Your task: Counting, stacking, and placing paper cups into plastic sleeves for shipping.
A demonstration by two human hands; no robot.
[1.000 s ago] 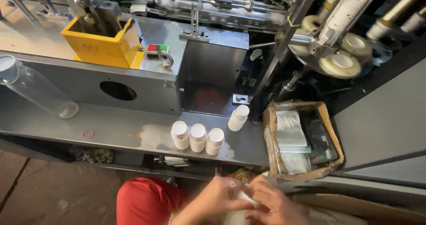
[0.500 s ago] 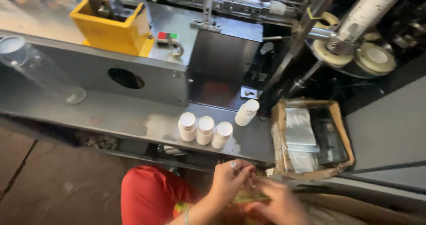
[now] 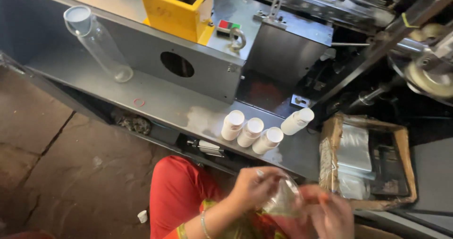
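Holding a thin clear plastic bag (image 3: pixel 284 200) between both hands, I keep it low over my lap, just below the near edge of the steel shelf (image 3: pixel 160 104). My left hand (image 3: pixel 255 188) pinches one side of the bag with fingers curled narrow, and my right hand (image 3: pixel 330 213) grips the other side; that hand is blurred, so I cannot tell exactly how its fingers close. Gripped from two sides like this, the film looks held to spread its mouth, I judge. On the shelf, just above my hands, three stacks of white paper cups (image 3: pixel 251 133) lie side by side, with a fourth stack (image 3: pixel 297 121) tilted to their right, all within easy reach. Right of the shelf sits an open cardboard box (image 3: pixel 330 144) with more clear bags (image 3: pixel 355 149) inside. A clear tube (image 3: pixel 96 43) leans at the shelf's far left end.
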